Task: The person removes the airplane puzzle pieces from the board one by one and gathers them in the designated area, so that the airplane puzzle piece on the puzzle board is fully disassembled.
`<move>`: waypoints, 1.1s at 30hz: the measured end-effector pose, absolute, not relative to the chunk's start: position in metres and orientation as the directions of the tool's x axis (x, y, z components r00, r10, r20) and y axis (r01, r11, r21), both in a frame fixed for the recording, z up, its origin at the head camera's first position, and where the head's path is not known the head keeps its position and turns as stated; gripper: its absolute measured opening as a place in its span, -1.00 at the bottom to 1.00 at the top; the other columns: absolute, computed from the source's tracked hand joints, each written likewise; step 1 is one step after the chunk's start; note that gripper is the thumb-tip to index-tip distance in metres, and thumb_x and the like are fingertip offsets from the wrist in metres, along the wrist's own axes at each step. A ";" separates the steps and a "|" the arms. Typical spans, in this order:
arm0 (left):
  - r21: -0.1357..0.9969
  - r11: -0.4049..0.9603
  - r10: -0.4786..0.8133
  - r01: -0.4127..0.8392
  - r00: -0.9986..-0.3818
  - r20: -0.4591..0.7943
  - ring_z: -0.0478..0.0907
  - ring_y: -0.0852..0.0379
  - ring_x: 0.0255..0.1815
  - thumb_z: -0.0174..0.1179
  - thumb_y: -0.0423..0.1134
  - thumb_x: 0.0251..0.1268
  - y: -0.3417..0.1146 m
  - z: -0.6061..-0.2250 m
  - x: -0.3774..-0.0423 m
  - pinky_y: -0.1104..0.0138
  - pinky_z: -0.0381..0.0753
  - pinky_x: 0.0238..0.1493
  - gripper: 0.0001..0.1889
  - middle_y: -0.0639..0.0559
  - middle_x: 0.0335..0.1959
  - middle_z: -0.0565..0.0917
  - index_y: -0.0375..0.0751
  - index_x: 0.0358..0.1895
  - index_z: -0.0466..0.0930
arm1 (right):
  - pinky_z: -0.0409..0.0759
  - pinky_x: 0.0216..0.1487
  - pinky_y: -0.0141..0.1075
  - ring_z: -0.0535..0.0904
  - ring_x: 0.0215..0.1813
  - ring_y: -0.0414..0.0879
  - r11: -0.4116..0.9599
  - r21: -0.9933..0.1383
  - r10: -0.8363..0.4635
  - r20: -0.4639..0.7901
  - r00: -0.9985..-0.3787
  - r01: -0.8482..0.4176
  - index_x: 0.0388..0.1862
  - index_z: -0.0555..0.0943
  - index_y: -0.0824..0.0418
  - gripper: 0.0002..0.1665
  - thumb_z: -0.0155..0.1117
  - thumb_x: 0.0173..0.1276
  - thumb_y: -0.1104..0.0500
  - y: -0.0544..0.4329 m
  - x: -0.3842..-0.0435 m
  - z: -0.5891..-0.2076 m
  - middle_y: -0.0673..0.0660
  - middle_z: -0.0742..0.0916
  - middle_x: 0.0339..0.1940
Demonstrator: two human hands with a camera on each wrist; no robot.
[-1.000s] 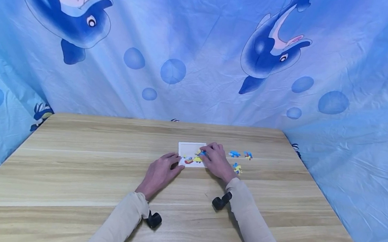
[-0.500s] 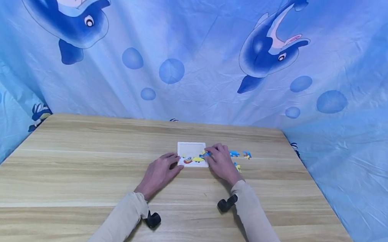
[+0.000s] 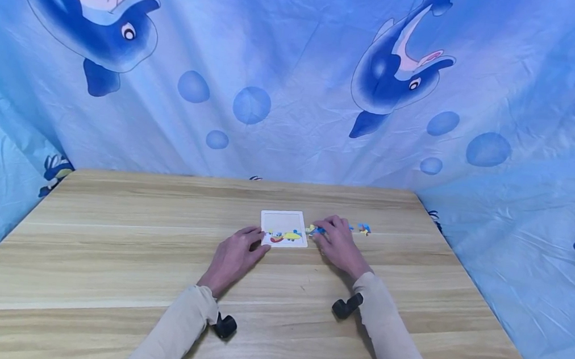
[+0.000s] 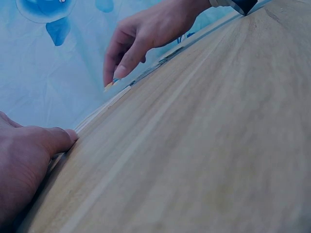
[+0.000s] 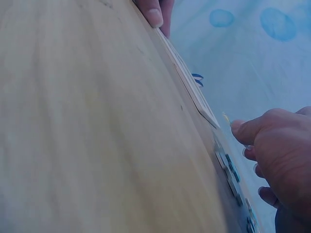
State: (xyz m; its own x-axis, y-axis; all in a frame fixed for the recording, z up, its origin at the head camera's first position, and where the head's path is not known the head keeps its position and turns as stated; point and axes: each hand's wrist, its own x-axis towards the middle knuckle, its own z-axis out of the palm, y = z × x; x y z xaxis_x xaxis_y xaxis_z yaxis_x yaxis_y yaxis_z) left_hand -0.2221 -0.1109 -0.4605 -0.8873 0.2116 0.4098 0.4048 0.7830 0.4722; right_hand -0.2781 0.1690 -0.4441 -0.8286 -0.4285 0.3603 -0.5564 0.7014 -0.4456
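A white jigsaw puzzle tray [image 3: 282, 211] lies flat on the table, with joined pieces [image 3: 290, 236] of a yellow, red and blue picture along its near side. My left hand [image 3: 233, 256] holds its near left corner between thumb and fingers. Just past the tray's right edge, my right hand [image 3: 339, 245] pinches a blue and yellow puzzle piece [image 3: 316, 231] by the fingertips. That piece shows only as a small coloured edge [image 4: 111, 84] in the left wrist view, raised off the table. The far fingers of the left hand are partly hidden.
One loose blue and red piece [image 3: 364, 229] lies right of the right hand, which partly covers others. Several flat loose pieces [image 5: 228, 177] appear below that hand in the right wrist view. A blue dolphin-print curtain [image 3: 295, 89] hangs behind the wooden table [image 3: 274, 326].
The right hand has moved right, from over the tray to beyond its right edge, carrying the blue and yellow puzzle piece. The left hand stays at the tray's corner.
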 end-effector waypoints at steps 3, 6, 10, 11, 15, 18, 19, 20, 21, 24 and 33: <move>0.474 0.783 0.211 0.402 -0.890 0.405 0.60 -0.20 0.26 0.38 -0.07 0.39 -0.111 -0.460 -0.222 -0.05 0.62 0.19 -0.59 -0.24 0.23 0.66 -0.28 0.15 0.74 | 0.40 0.12 0.09 0.40 0.13 0.25 0.698 -0.430 -0.435 0.381 -0.816 -0.573 0.20 0.67 0.34 -0.65 0.32 0.52 0.20 0.174 -0.278 -0.445 0.31 0.60 0.09; 0.472 0.783 0.214 0.406 -0.887 0.409 0.60 -0.20 0.26 0.39 -0.07 0.39 -0.111 -0.460 -0.222 -0.05 0.62 0.18 -0.59 -0.24 0.23 0.66 -0.27 0.14 0.74 | 0.39 0.09 0.10 0.41 0.12 0.25 0.699 -0.423 -0.432 0.394 -0.812 -0.577 0.20 0.66 0.35 -0.64 0.33 0.51 0.22 0.179 -0.277 -0.445 0.32 0.60 0.08; 0.467 0.782 0.216 0.413 -0.882 0.419 0.61 -0.19 0.26 0.40 -0.07 0.38 -0.111 -0.460 -0.222 -0.05 0.63 0.18 -0.60 -0.24 0.22 0.67 -0.27 0.13 0.75 | 0.38 0.12 0.11 0.41 0.15 0.26 0.712 -0.424 -0.415 0.390 -0.822 -0.560 0.20 0.66 0.34 -0.63 0.33 0.50 0.21 0.185 -0.274 -0.444 0.32 0.60 0.10; 0.466 0.782 0.216 0.414 -0.881 0.421 0.61 -0.19 0.26 0.40 -0.08 0.38 -0.111 -0.460 -0.222 -0.05 0.63 0.17 -0.60 -0.24 0.21 0.67 -0.27 0.13 0.75 | 0.38 0.13 0.12 0.41 0.16 0.27 0.714 -0.422 -0.412 0.391 -0.823 -0.558 0.20 0.66 0.34 -0.64 0.34 0.50 0.21 0.187 -0.274 -0.443 0.33 0.60 0.10; 0.469 0.782 0.211 0.410 -0.883 0.420 0.61 -0.18 0.26 0.40 -0.08 0.38 -0.111 -0.460 -0.222 -0.05 0.63 0.17 -0.60 -0.23 0.21 0.67 -0.26 0.13 0.75 | 0.39 0.13 0.14 0.41 0.16 0.29 0.722 -0.415 -0.403 0.398 -0.824 -0.553 0.20 0.66 0.34 -0.63 0.34 0.50 0.21 0.193 -0.273 -0.445 0.34 0.61 0.09; 0.472 0.783 0.209 0.406 -0.886 0.415 0.61 -0.19 0.25 0.40 -0.07 0.38 -0.111 -0.461 -0.223 -0.05 0.63 0.17 -0.60 -0.24 0.22 0.67 -0.27 0.13 0.75 | 0.41 0.09 0.12 0.40 0.15 0.27 0.728 -0.422 -0.392 0.390 -0.833 -0.540 0.22 0.66 0.34 -0.63 0.32 0.51 0.21 0.198 -0.272 -0.446 0.33 0.60 0.08; 0.473 0.782 0.209 0.405 -0.886 0.414 0.61 -0.19 0.25 0.40 -0.07 0.37 -0.111 -0.461 -0.223 -0.05 0.63 0.17 -0.59 -0.24 0.22 0.67 -0.27 0.13 0.75 | 0.41 0.09 0.11 0.40 0.15 0.26 0.730 -0.427 -0.388 0.385 -0.837 -0.534 0.22 0.66 0.34 -0.62 0.32 0.51 0.20 0.200 -0.271 -0.445 0.33 0.60 0.08; 0.473 0.782 0.209 0.405 -0.886 0.413 0.61 -0.19 0.25 0.40 -0.07 0.38 -0.111 -0.461 -0.223 -0.05 0.64 0.16 -0.59 -0.24 0.22 0.67 -0.27 0.13 0.75 | 0.41 0.08 0.12 0.41 0.14 0.26 0.732 -0.426 -0.384 0.387 -0.838 -0.532 0.23 0.65 0.34 -0.62 0.32 0.51 0.21 0.201 -0.271 -0.445 0.33 0.60 0.07; 0.474 0.782 0.209 0.405 -0.887 0.412 0.61 -0.19 0.25 0.40 -0.07 0.38 -0.111 -0.461 -0.222 -0.05 0.64 0.16 -0.60 -0.24 0.21 0.67 -0.27 0.13 0.75 | 0.41 0.08 0.12 0.41 0.13 0.26 0.732 -0.429 -0.381 0.387 -0.840 -0.530 0.22 0.65 0.35 -0.62 0.32 0.51 0.22 0.203 -0.270 -0.445 0.33 0.60 0.07; 0.474 0.783 0.207 0.403 -0.887 0.412 0.61 -0.19 0.25 0.40 -0.07 0.38 -0.111 -0.461 -0.222 -0.05 0.64 0.16 -0.59 -0.24 0.21 0.67 -0.27 0.14 0.75 | 0.41 0.08 0.10 0.41 0.11 0.25 0.736 -0.429 -0.375 0.387 -0.843 -0.524 0.21 0.66 0.35 -0.63 0.31 0.52 0.22 0.207 -0.269 -0.444 0.32 0.60 0.05; 0.468 0.785 0.215 0.405 -0.887 0.408 0.60 -0.17 0.26 0.38 -0.06 0.40 -0.112 -0.459 -0.222 -0.05 0.64 0.16 -0.59 -0.22 0.21 0.68 -0.27 0.15 0.74 | 0.42 0.09 0.13 0.40 0.14 0.30 0.739 -0.425 -0.372 0.390 -0.842 -0.523 0.22 0.64 0.38 -0.64 0.29 0.51 0.26 0.221 -0.265 -0.445 0.36 0.60 0.08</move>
State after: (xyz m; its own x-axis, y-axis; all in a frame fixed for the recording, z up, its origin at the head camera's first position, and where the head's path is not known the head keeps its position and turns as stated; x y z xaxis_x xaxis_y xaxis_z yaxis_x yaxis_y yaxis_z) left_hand -0.2221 -0.1118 -0.4595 -0.8873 0.2149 0.4080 0.4054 0.7851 0.4682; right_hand -0.2653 0.2210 -0.4447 -0.8425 -0.3717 0.3900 -0.5227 0.7392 -0.4247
